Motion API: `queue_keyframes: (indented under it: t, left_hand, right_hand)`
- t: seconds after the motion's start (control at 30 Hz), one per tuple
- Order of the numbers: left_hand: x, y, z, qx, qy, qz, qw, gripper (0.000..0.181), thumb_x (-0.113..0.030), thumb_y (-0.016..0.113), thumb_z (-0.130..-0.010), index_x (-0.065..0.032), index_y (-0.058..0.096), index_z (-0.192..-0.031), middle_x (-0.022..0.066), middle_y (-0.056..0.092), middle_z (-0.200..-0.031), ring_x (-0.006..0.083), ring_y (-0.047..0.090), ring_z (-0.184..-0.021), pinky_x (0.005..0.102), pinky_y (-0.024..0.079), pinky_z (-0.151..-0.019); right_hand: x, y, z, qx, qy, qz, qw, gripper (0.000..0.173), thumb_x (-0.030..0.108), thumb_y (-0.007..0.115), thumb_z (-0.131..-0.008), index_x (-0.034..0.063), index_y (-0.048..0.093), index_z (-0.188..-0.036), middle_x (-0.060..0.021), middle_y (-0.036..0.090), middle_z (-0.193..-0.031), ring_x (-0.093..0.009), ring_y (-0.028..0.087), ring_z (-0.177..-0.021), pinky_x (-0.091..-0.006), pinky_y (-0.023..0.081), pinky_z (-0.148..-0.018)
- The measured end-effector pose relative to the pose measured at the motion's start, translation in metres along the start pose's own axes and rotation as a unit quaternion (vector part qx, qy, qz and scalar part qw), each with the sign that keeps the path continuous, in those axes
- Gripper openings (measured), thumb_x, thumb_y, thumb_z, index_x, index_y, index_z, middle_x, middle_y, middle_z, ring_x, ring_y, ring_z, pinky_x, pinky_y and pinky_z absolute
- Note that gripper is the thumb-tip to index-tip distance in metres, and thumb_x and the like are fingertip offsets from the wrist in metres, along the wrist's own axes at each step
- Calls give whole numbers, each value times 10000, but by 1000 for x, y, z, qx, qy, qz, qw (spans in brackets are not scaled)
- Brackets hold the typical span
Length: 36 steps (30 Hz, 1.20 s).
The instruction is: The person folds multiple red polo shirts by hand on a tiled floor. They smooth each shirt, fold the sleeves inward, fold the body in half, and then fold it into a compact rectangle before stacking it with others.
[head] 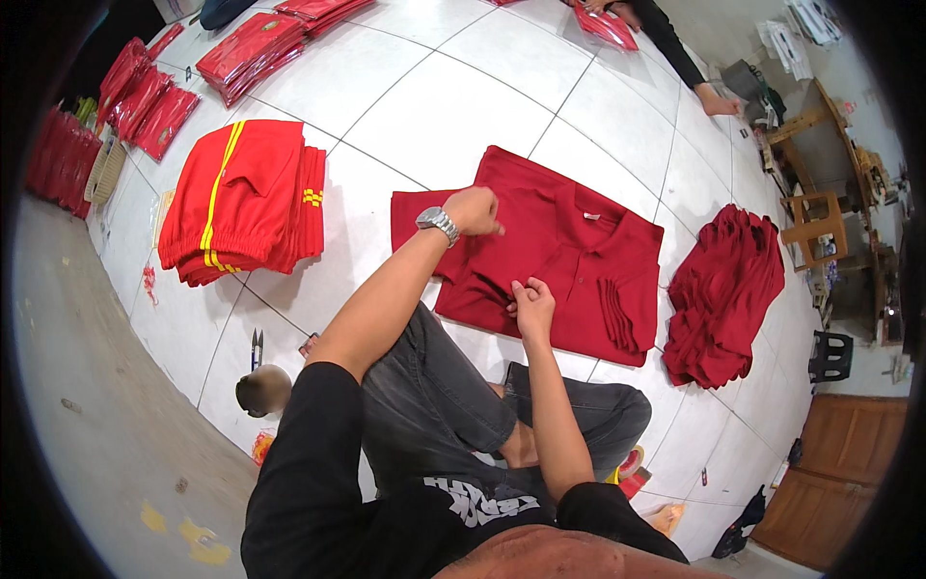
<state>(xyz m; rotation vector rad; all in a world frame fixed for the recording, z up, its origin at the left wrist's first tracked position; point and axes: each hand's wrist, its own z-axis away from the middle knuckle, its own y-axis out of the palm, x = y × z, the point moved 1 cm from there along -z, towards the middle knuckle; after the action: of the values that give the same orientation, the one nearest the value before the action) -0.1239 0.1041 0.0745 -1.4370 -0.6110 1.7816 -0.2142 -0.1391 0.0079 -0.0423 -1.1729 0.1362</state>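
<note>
A dark red polo shirt (535, 250) lies on the floor in front of me on a stack of folded ones, its collar to the right. Over its left part is my left hand (474, 211), a metal watch on the wrist and the fingers bent down. My right hand (534, 307) is at the shirt's near side with curled fingers, beside some raised folds. Whether either hand pinches the cloth is not clear. Layered sleeve edges (617, 315) show at the near right of the stack.
Folded bright red trousers with yellow stripes (239, 195) are stacked at left; bunched dark red garments (723, 297) lie at right. Thread snips (257, 349) rest near my left knee. Bagged red garments (253, 54) are stacked beyond. Another person's leg (669, 47) extends at top right.
</note>
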Motion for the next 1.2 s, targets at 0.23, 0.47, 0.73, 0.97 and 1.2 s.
queue_keyframes:
  t: [0.23, 0.47, 0.73, 0.97, 1.2]
  left_hand:
    - [-17, 8, 15, 273, -80, -127, 950, 623, -439, 981, -660, 39, 778, -1004, 161, 791, -1040, 270, 779, -849, 391, 641, -762]
    - [12, -8, 17, 245, -90, 33, 965, 708, -471, 994, -614, 106, 722, -920, 207, 752, -877, 294, 747, -707, 366, 614, -570]
    - [129, -35, 35, -257, -306, 104, 911, 429, -339, 850, -767, -2, 765, -1017, 235, 758, -1096, 363, 739, -1039, 472, 589, -872]
    - [159, -14, 47, -284, -303, 154, 897, 444, -346, 881, -752, -95, 784, -1105, 145, 766, -1170, 322, 735, -1064, 423, 577, -925]
    - [154, -23, 41, -210, -316, 103, 919, 200, -267, 871, -775, -142, 837, -927, 112, 801, -1003, 300, 763, -974, 407, 605, -857]
  right_hand:
    - [-7, -8, -3, -22, -136, 183, 973, 562, 141, 812, -905, -67, 510, -1331, -50, 661, -725, -109, 620, -643, -277, 489, -594]
    - [6, -13, -2, 50, -166, 318, 932, 312, 156, 820, -850, 10, 691, -1094, -47, 637, -689, -171, 620, -636, -349, 494, -641]
    - [50, 70, 12, 138, -240, 334, 901, 297, 121, 783, -852, 12, 697, -1115, -93, 664, -753, -231, 677, -712, -376, 530, -691]
    - [52, 172, 20, 227, -379, 440, 782, 319, 173, 808, -819, 34, 711, -1089, -168, 680, -1045, -367, 691, -957, -473, 549, -818]
    - [43, 179, 14, 176, -361, 410, 819, 221, 208, 758, -889, 37, 756, -1029, -143, 680, -933, -357, 673, -851, -459, 538, -772]
